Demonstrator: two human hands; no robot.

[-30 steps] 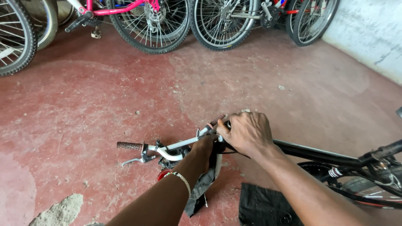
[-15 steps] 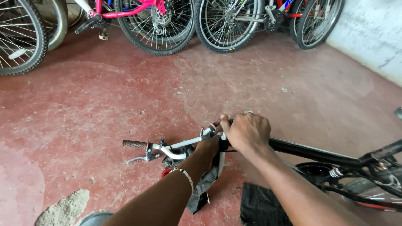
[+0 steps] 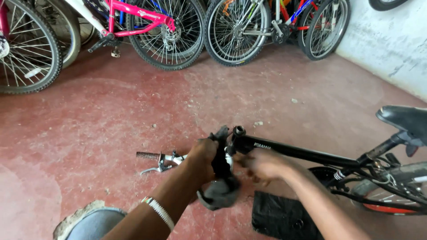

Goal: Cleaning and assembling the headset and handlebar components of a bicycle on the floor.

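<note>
A black bicycle frame (image 3: 302,153) stands in front of me, its silver handlebar (image 3: 158,158) sticking out to the left with a brake lever. My left hand (image 3: 202,155) grips a dark grey rag (image 3: 220,186) and presses it against the stem at the head tube (image 3: 238,133). My right hand (image 3: 262,165) is just right of the stem, below the top tube, fingers curled and blurred; what it holds cannot be made out. A beaded bracelet (image 3: 158,211) is on my left wrist.
The black saddle (image 3: 404,118) is at the right edge, the rear wheel (image 3: 391,191) below it. A black cloth (image 3: 282,218) lies on the red floor (image 3: 133,115). Several parked bicycles (image 3: 147,26) line the back. A pale wall (image 3: 391,40) is at right.
My right hand came off the top of the stem and dropped below the top tube. My left hand lifted the rag onto the stem. The camera view moved closer.
</note>
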